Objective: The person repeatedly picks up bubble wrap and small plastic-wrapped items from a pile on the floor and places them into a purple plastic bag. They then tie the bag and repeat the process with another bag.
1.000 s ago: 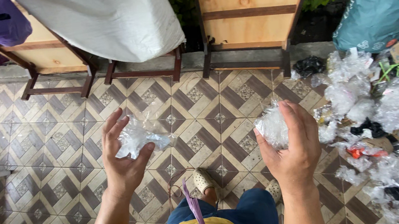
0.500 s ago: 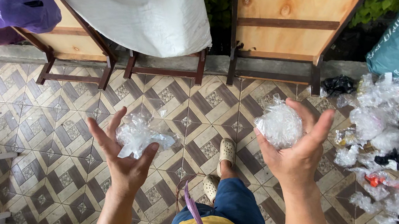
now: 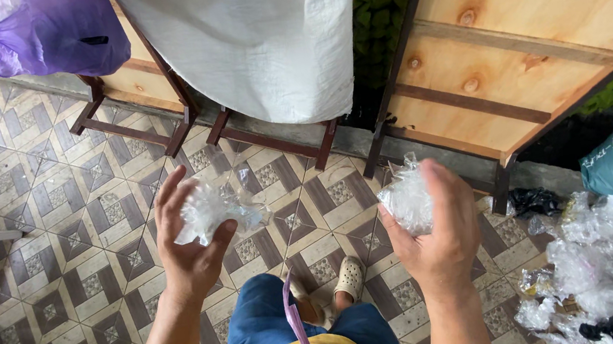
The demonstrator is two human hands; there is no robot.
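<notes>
Head view: nearest, the left hand cups a crumpled clear plastic wad in its half-open palm, fingers loosely curled under it. The right hand grips a second clear plastic wad — fingers closed round it. Both are held above the patterned tile floor. Right of the right hand lies a heap of plastic scraps; beyond it stands a wooden board, a white cloth to its left.
</notes>
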